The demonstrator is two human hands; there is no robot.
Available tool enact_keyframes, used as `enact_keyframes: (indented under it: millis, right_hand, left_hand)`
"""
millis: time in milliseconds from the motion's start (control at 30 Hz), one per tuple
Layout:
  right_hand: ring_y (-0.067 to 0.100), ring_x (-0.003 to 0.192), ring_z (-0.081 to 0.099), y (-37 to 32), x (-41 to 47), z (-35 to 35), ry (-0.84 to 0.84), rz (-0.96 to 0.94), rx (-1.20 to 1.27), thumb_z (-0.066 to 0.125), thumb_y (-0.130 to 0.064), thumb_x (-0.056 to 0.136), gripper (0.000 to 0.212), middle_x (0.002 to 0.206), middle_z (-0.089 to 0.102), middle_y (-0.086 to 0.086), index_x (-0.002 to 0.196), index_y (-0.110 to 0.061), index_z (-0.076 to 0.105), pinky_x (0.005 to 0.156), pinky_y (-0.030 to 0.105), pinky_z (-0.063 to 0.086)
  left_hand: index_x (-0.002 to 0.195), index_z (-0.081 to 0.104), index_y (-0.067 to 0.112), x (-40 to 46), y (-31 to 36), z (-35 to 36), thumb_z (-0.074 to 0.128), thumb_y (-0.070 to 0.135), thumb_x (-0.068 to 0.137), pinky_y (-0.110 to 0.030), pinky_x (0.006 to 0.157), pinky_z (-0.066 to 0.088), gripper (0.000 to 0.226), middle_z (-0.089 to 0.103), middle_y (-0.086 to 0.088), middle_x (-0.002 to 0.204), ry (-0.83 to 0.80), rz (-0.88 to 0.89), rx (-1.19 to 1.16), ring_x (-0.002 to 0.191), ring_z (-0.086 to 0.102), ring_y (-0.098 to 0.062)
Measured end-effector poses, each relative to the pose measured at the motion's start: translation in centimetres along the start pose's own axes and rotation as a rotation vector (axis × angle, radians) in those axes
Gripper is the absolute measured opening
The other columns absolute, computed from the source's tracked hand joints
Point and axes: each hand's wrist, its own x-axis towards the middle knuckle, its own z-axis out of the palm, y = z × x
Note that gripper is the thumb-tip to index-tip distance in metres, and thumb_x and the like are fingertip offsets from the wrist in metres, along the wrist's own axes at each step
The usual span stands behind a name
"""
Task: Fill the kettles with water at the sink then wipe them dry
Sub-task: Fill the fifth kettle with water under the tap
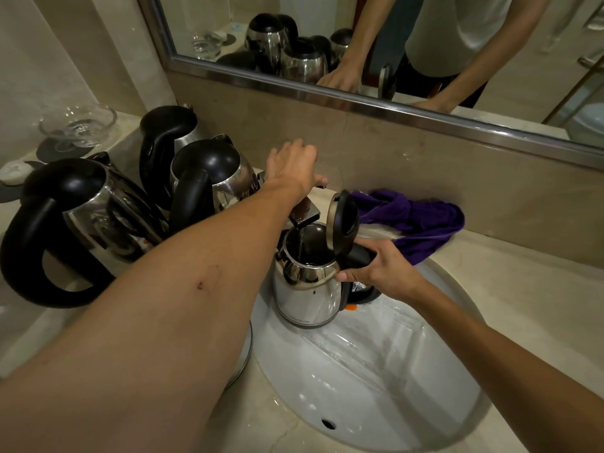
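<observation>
Water falls in a thin stream from the faucet spout (305, 217) into an open steel kettle (307, 289) held over the white sink basin (376, 371), at the far left part of the bowl. Its black lid (344, 220) stands hinged upright on the right side of the mouth. The right hand (379, 273) grips the kettle's black handle, fingers curled over the top of it and the thumb lying against the steel rim. The left hand (294, 168) reaches across to the faucet handle behind the spout and rests over it with fingers bent down; whether they actually clasp the lever cannot be told, since the hand covers it. On the counter to the left of the sink stand 3 more kettles, lids down: the near left kettle (81, 223), which looks largest, a middle kettle (212, 178) just beside the left forearm, and a far kettle (166, 132) behind it against the wall. A purple cloth (418, 220) lies bunched on the counter (523, 305) at the far right of the sink, touching the backsplash and draping toward the basin rim, just behind the right hand. Farther left, a clear glass dish (78, 124) sits on a raised ledge. A framed mirror (392, 44) above the backsplash reflects the kettles and the person's arms.
</observation>
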Motion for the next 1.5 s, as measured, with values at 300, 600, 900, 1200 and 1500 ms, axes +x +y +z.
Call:
enact_keyframes:
  millis: [300, 600, 900, 1200, 1500]
  right_hand:
    - [-0.006, 0.082, 0.065, -0.1, 0.0, 0.0, -0.002, -0.001, -0.01, 0.085, -0.011, 0.081, 0.041, 0.088, 0.07, -0.026, 0.106, -0.038, 0.067, 0.07, 0.012, 0.049]
    - [0.003, 0.086, 0.069, -0.3, -0.1, 0.0, 0.006, 0.005, 0.0, 0.086, -0.014, 0.08, 0.041, 0.094, 0.071, -0.015, 0.106, -0.04, 0.067, 0.07, 0.019, 0.054]
    - [0.004, 0.084, 0.068, -0.4, -0.2, 0.0, -0.001, 0.005, -0.014, 0.085, -0.011, 0.08, 0.042, 0.098, 0.069, -0.009, 0.107, -0.038, 0.066, 0.069, 0.022, 0.055]
    - [0.017, 0.101, 0.07, -0.5, 0.0, -0.1, -0.014, 0.033, -0.012, 0.086, -0.014, 0.079, 0.043, 0.107, 0.072, -0.004, 0.111, -0.037, 0.067, 0.085, 0.036, 0.061]
    - [0.017, 0.113, 0.067, -1.7, -0.5, -0.2, -0.02, 0.058, 0.009, 0.086, -0.01, 0.077, 0.045, 0.116, 0.072, 0.003, 0.116, -0.027, 0.069, 0.099, 0.034, 0.053]
  left_hand:
    - [0.129, 0.061, 0.015, -0.1, -0.2, 0.3, 0.072, 0.051, 0.087, -0.047, 0.111, 0.036, 0.056, 0.056, -0.008, 0.133, 0.004, -0.005, -0.031, 0.129, 0.049, -0.027]
    - [0.131, 0.059, 0.016, -0.2, -0.2, 0.0, 0.071, 0.051, 0.088, -0.046, 0.111, 0.036, 0.057, 0.055, -0.008, 0.134, 0.011, 0.006, -0.015, 0.13, 0.048, -0.027]
    - [0.133, 0.058, 0.015, -0.5, -0.2, 0.1, 0.071, 0.05, 0.089, -0.043, 0.106, 0.039, 0.058, 0.055, -0.008, 0.135, 0.018, 0.001, -0.046, 0.129, 0.049, -0.026]
    - [0.134, 0.057, 0.017, -2.7, -0.2, -1.9, 0.069, 0.04, 0.094, -0.038, 0.1, 0.043, 0.048, 0.054, -0.005, 0.136, 0.039, 0.029, -0.206, 0.127, 0.051, -0.023]
    - [0.137, 0.056, 0.012, -7.7, -1.3, -6.0, 0.062, 0.027, 0.1, -0.043, 0.106, 0.045, 0.04, 0.053, -0.011, 0.144, 0.021, 0.036, -0.307, 0.13, 0.052, -0.028]
